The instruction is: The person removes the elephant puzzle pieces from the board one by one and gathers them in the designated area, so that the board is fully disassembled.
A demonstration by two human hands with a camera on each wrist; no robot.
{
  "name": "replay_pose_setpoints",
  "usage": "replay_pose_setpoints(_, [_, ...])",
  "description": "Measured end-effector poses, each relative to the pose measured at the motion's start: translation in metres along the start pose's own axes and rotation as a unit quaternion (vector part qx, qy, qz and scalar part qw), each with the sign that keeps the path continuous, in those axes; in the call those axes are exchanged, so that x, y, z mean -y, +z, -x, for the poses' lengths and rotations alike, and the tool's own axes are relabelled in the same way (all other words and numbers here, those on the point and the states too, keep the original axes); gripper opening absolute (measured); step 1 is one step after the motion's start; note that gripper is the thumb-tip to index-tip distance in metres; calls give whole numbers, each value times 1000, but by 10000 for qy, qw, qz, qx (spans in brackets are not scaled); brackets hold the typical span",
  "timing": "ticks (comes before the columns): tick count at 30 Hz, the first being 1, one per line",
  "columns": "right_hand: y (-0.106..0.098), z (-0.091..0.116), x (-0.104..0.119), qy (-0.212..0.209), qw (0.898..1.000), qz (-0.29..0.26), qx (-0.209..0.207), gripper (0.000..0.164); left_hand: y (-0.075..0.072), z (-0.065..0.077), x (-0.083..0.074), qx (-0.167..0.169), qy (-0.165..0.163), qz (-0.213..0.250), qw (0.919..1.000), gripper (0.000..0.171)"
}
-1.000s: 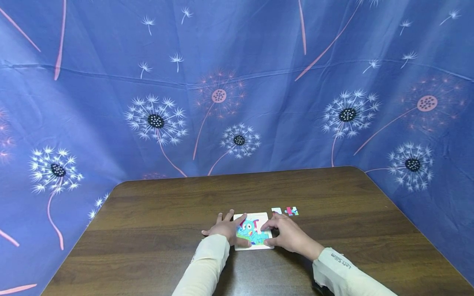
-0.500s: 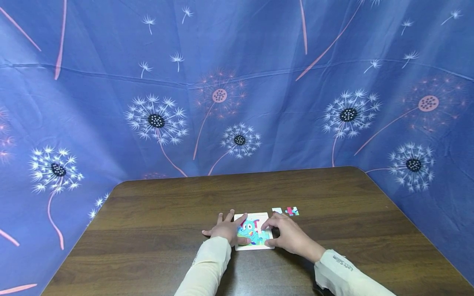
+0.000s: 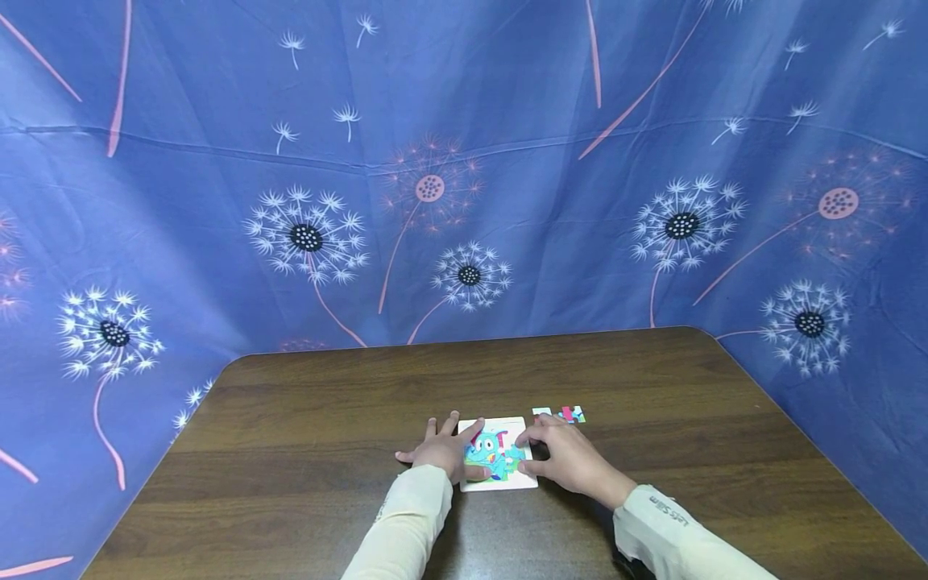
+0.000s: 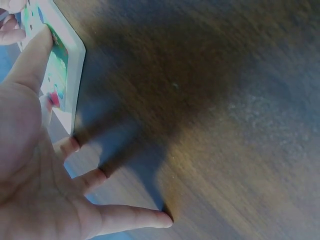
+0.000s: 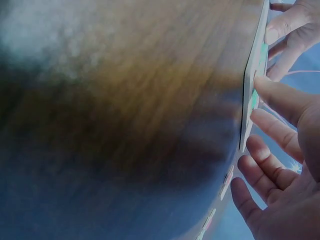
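Observation:
A white-framed jigsaw puzzle board [image 3: 500, 486] with a blue cartoon animal lies on the table in front of me. My left hand [image 3: 441, 453] spreads over its left side, index finger and thumb on the picture, the other fingers on the tabletop. In the left wrist view, that thumb [image 4: 34, 61] presses straight onto the board. My right hand [image 3: 569, 457] is at the board's right side. Its thumb and index finger pinch a blue puzzle piece [image 3: 514, 455] low over the picture, next to a white gap. The right wrist view hides this piece behind the right thumb [image 5: 282, 95].
Just beyond the right hand lie two loose puzzle pieces, a mostly white piece [image 3: 541, 412] and a red-and-blue piece [image 3: 572, 414]. The brown wooden table [image 3: 326, 427] ends at a blue dandelion-print cloth [image 3: 551, 242] hanging behind it.
My right thumb and index finger have shifted slightly right, and the blue piece between them shows more. The left hand holds its place on the board.

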State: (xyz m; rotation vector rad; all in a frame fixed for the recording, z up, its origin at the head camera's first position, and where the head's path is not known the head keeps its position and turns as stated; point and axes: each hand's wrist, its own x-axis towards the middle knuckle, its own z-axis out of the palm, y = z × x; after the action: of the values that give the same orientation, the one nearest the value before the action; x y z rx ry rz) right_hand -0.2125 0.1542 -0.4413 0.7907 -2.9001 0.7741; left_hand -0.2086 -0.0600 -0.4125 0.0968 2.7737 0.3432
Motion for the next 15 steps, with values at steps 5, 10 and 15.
replay_pose_setpoints(5, [0, -1, 1, -25, 9998, 206, -46, 29, 0, 1, -1, -31, -8, 48, 10000, 81])
replay_pose_setpoints(10, [-1, -1, 1, -91, 9994, 318, -87, 30, -1, 1, -1, -37, -18, 64, 10000, 81])
replay_pose_setpoints(15, [-1, -1, 1, -136, 9997, 181, -88, 27, 0, 1, 0, -31, -21, 60, 10000, 81])
